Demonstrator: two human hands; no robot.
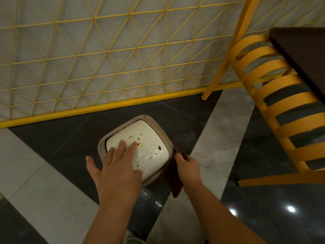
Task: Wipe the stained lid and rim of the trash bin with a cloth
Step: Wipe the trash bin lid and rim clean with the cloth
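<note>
A small trash bin stands on the floor below me, with a beige rim (159,128) around a white lid (149,138) spotted with brown stains. My left hand (116,164) lies flat on the lid's near left part, fingers spread and straight. My right hand (189,164) grips a brown cloth (173,180) at the bin's right rim; the cloth hangs down beside the bin's right side.
A yellow wire-grid partition (105,59) with a yellow base bar stands just behind the bin. A yellow slatted chair (274,103) and a dark table edge (299,55) are at the right. The floor has grey and black tiles with small brown spots.
</note>
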